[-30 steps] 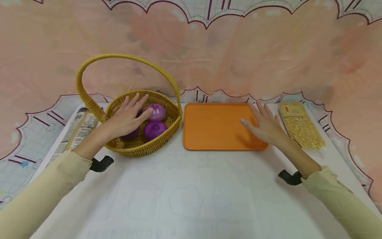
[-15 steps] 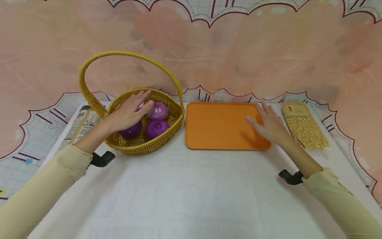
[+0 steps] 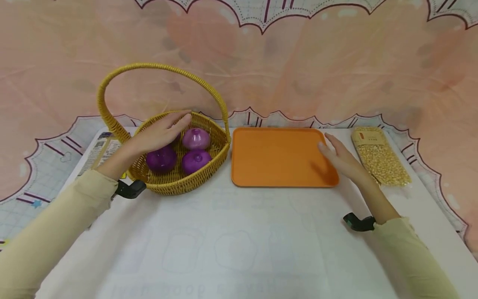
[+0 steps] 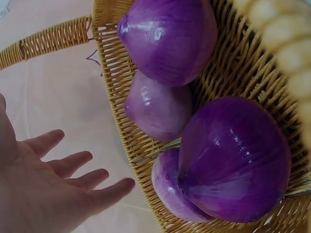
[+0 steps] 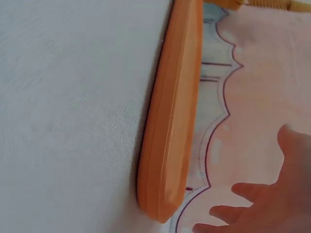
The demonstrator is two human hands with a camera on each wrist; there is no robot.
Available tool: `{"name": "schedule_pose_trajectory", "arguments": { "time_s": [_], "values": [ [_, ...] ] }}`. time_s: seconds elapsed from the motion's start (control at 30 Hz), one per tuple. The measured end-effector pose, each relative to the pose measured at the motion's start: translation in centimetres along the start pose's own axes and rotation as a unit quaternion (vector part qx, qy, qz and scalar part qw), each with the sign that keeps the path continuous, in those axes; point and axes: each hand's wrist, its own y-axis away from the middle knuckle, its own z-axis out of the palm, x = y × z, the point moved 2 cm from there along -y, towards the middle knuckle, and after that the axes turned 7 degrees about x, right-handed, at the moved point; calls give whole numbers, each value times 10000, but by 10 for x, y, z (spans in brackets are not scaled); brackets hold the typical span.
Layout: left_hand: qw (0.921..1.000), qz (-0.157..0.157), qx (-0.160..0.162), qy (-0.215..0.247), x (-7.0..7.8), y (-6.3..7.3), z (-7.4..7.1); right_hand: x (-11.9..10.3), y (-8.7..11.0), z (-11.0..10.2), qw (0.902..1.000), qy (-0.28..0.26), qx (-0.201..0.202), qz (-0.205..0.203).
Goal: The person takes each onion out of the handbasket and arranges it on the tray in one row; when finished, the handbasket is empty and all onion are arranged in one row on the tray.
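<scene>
The left hand [image 3: 160,132] hovers over the yellow wicker basket [image 3: 183,187] on the left, its grip loose, fingers extended and apart, clear of the four purple onions [image 3: 196,161] inside. The right hand [image 3: 341,160] hangs above the right end of the orange tray [image 3: 276,158], its thumb and fingers likewise apart. The tray lies right of the basket on the far part of the white surface [image 3: 239,241]; a bag of yellow kernels [image 3: 382,160] lies farther right.
</scene>
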Motion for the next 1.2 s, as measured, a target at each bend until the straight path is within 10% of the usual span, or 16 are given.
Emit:
{"name": "schedule_pose_trajectory", "arguments": {
  "time_s": [0.67, 1.2],
  "values": [
    [9971, -186, 57, 734, -9, -13, -9, 41, 6, 14, 9957, -672, -630, 132],
    [9989, -46, 107, 462, -18, -32, -8, 50, 10, 19, 9979, 198, -617, -17]
  ]
}}
